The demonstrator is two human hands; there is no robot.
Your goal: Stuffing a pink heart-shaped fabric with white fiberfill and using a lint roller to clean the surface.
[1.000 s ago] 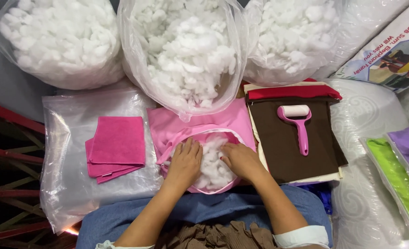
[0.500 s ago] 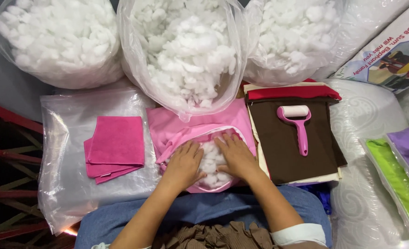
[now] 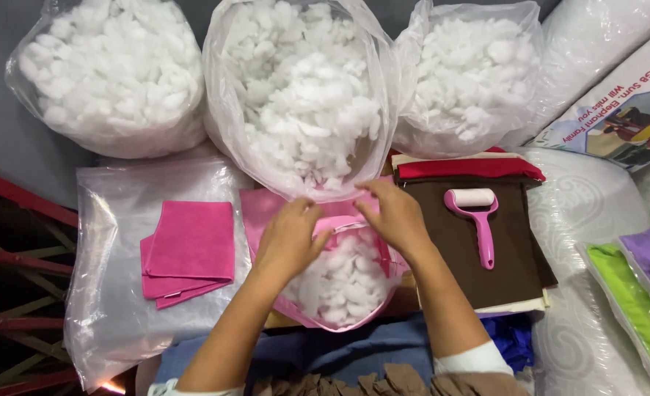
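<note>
Both hands — left hand [image 3: 290, 236], right hand [image 3: 392, 214] — pinch the pink fabric cover's [image 3: 343, 220] fluffy-stuffed rim.

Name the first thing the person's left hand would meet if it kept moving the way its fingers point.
Probably the middle bag of white stuffing, just beyond the left hand; depth is unclear.

printed package [image 3: 618, 110] far right, three clear bags [image 3: 303, 95] behind
</note>
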